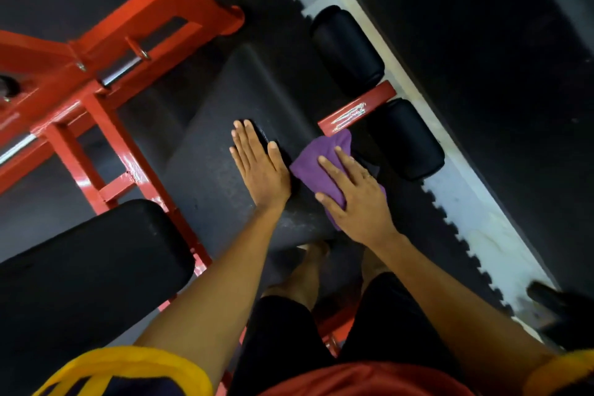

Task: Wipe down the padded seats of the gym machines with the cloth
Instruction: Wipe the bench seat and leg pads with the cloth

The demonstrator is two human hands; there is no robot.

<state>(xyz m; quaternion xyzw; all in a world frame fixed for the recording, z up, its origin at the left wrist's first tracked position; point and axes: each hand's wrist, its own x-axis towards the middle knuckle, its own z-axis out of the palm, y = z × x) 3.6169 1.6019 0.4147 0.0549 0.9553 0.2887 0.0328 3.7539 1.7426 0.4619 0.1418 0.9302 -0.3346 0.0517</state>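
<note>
My right hand (353, 199) lies flat, fingers spread, pressing the purple cloth (331, 143) onto the padded seat (209, 154) at its three o'clock edge. My left hand (260, 167), flat and holding nothing, braces at the cloth's nine o'clock. I'd keep the pressure even and sweep overlapping passes toward nine o'clock (edges too). Part of the cloth hides under my palm, and my arms cover the seat's near end.

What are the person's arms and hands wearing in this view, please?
The left hand and right hand are ungloved, and the forearms are bare. Short sleeves end in yellow bands. A thin ring may sit on a right finger.
</note>
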